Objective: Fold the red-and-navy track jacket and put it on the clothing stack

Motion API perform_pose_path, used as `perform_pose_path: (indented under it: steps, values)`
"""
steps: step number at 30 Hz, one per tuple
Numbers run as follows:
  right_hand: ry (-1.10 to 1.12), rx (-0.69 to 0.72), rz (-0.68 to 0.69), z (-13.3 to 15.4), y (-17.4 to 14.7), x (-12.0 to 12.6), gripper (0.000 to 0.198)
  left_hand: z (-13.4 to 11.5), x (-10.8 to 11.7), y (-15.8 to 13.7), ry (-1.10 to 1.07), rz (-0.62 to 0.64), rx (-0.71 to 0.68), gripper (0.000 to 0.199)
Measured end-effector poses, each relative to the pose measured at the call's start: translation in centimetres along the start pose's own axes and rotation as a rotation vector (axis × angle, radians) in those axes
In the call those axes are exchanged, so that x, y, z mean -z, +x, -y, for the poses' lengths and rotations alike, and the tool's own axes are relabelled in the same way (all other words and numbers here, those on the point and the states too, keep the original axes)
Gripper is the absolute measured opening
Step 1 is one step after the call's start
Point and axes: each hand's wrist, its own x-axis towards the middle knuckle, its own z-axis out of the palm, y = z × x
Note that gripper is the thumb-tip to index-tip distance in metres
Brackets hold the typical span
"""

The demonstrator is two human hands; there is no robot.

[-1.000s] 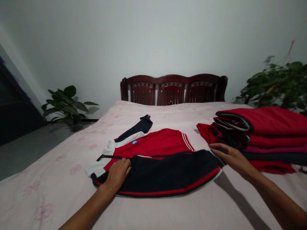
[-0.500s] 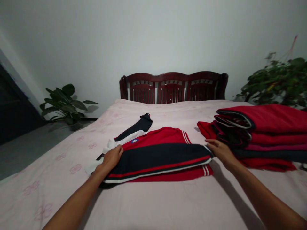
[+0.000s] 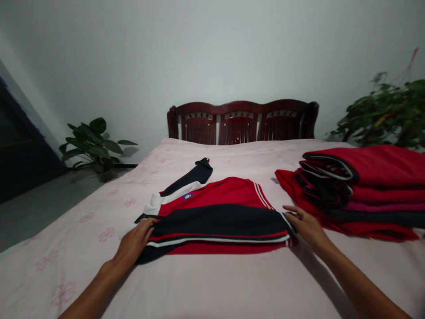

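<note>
A red, navy and white sports jacket (image 3: 219, 190) lies on the bed, its near navy sleeve (image 3: 219, 219) folded across the body toward the hem. The far sleeve (image 3: 192, 175) stretches away toward the headboard. My left hand (image 3: 136, 239) rests with extended fingers on the shoulder end of the near sleeve, beside the white collar area. At the other end, my right hand (image 3: 305, 226) pinches the sleeve's cuff between thumb and fingers, close to the striped hem. A round blue badge (image 3: 187, 196) shows on the red chest.
To the right stands a stack of folded red and dark clothes (image 3: 381, 190). Pale pink bedding (image 3: 232, 283) covers the bed, with a dark wooden headboard (image 3: 239, 122) behind. Potted plants stand at left (image 3: 96, 144) and right (image 3: 388, 113).
My left hand has slid left and nearer along the sleeve, its grip loosened. The sleeve lies lower and flatter on the jacket. My right hand stays at the cuff, slightly lower.
</note>
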Motion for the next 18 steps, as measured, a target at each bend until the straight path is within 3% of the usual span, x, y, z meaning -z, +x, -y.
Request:
perform_pose_path:
  steps: [3,6,10,13,18]
  values:
    - [-0.259,0.127,0.011,-2.2,-0.4,0.9,0.041,0.2,0.9,-0.5,0.031,-0.049,-0.023,0.033]
    - [-0.437,0.406,-0.03,-3.5,-1.5,2.2,0.044,-0.2,2.2,-2.2,0.074,-0.099,-0.192,0.036]
    - [-0.657,0.78,0.181,-3.8,-3.9,2.0,0.056,0.0,2.2,-4.8,0.165,0.013,-0.446,0.053]
    - [-0.82,0.916,0.161,-3.6,-4.4,0.2,0.064,0.3,0.9,-4.8,0.207,0.016,-0.437,0.064]
    - [-0.936,0.978,0.11,-1.0,-3.1,-0.5,0.041,-0.7,1.4,-2.4,0.133,-0.099,-0.346,0.034]
